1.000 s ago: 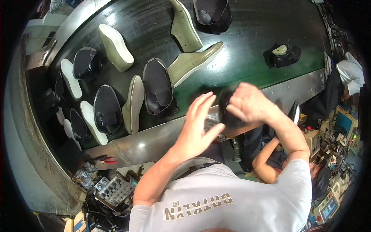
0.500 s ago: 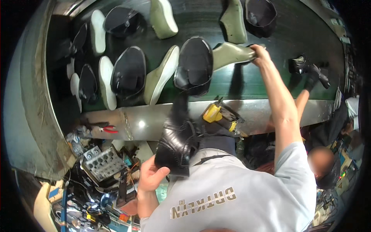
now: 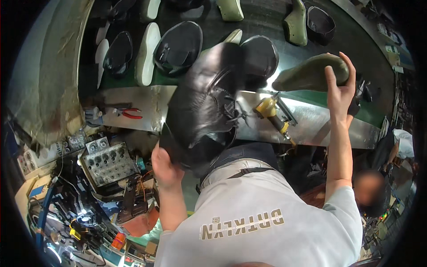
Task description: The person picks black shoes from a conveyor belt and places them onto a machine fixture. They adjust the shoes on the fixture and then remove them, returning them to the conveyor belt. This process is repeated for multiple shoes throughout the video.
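In my left hand [image 3: 167,167] is a black lace-up leather shoe upper [image 3: 195,102], gripped at its heel end. It is raised in front of me, toe pointing away, and looks slightly blurred. Out to the right, my right hand [image 3: 341,91] is closed around the thick end of an olive-green shoe last [image 3: 309,73]. The narrower end of the last points left, toward a black shoe upper [image 3: 259,60] standing on the belt. Below the last, a yellow staple gun [image 3: 269,109] lies on the metal ledge.
More black uppers [image 3: 179,46] and lasts with pale soles [image 3: 148,53] stand on the dark green belt [image 3: 302,58]. Red-handled pliers [image 3: 130,113] rest on the metal ledge [image 3: 320,129]. A control box [image 3: 109,162] stands lower left. A co-worker [image 3: 369,191] is at the right.
My left hand has raised the black shoe upper forward and up. My right hand has lifted the green last and swung it to the right, away from the row of uppers.
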Motion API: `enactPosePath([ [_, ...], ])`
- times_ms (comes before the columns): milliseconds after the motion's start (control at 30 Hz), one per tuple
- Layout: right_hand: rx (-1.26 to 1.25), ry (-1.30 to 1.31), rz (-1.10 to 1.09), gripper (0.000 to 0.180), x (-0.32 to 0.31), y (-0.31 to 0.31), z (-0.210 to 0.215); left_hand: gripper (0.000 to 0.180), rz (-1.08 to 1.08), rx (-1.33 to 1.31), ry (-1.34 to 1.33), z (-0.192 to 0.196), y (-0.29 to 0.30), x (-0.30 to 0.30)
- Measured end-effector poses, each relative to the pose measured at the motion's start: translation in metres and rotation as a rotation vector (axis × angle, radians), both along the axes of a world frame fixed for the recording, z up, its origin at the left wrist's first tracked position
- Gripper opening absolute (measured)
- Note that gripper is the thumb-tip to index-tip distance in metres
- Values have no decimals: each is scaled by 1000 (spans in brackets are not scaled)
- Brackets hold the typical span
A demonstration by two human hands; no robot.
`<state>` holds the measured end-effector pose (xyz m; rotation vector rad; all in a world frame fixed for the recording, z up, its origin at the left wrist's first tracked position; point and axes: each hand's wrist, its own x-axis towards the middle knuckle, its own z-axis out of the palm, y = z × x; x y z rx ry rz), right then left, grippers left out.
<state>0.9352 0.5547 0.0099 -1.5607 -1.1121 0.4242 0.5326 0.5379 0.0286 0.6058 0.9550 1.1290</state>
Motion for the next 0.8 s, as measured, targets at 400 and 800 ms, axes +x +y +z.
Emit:
enactPosePath([
  [400, -116, 1223, 53, 35, -223, -39, -54, 29, 108, -409, -570, -71, -74, -135],
  [800, -341, 1235, 398, 55, -348, -25, -22, 39, 474, -419, -542, -84, -122, -217],
])
